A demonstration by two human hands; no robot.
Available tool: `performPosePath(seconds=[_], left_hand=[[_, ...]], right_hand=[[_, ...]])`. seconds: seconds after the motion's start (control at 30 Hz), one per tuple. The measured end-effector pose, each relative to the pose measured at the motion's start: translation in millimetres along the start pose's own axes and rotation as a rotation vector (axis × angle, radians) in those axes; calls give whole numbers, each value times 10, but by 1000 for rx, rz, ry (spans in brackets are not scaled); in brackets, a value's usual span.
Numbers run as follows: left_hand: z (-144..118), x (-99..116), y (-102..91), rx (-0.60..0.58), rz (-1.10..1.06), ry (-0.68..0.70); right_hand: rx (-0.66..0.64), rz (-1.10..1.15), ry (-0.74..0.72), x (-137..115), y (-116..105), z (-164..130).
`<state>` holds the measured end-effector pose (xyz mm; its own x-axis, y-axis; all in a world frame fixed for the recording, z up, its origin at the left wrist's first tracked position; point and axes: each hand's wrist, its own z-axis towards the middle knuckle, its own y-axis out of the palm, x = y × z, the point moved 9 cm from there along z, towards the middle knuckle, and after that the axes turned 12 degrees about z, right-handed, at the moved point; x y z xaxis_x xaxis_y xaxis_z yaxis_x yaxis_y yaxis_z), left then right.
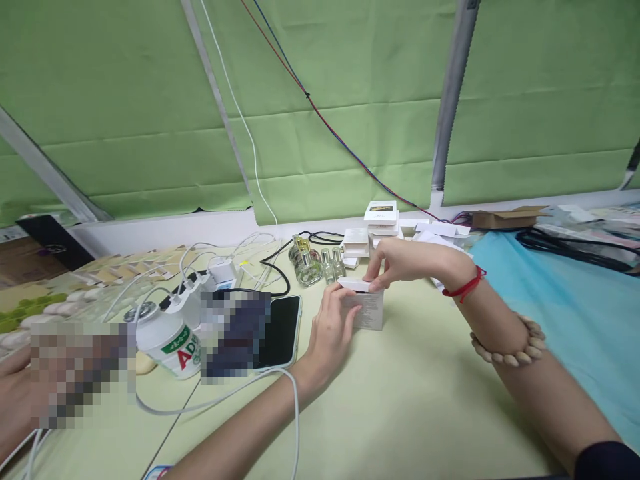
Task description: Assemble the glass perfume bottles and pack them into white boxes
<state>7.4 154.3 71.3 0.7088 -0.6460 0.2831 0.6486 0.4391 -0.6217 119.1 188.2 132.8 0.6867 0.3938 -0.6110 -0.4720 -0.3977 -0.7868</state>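
A small white carton [369, 311] with printed text stands on the pale yellow-green table [400, 400]. My left hand [331, 327] grips its left side. My right hand [400, 262] pinches the carton's top flap from above; that wrist wears a red string, and a bead bracelet sits further up the forearm. Just behind the carton stand several small glass bottles [315, 263], and behind those a stack of small white boxes [373, 230].
A black phone [280, 330] lies left of my left hand, beside a white bottle with a red and green label [167, 340] and a tangle of white cables with chargers [220, 270]. Another person's hand [13, 400] rests at far left. A blue cloth [565, 300] covers the right side.
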Motion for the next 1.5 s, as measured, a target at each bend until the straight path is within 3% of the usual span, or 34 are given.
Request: performPosePath(seconds=[0.3, 0.6, 0.9, 1.23, 1.5], left_hand=[[-1, -39, 10, -18, -104, -29], [52, 66, -44, -82, 49, -38], [28, 49, -60, -42, 23, -83], [71, 70, -39, -173, 73, -97], [14, 52, 23, -142, 71, -43]], right_hand=[[-27, 15, -22, 15, 56, 45], [-35, 11, -43, -36, 77, 37], [-55, -9, -80, -110, 98, 27], [-59, -39, -121, -172, 124, 9], [-51, 18, -50, -12, 117, 92]])
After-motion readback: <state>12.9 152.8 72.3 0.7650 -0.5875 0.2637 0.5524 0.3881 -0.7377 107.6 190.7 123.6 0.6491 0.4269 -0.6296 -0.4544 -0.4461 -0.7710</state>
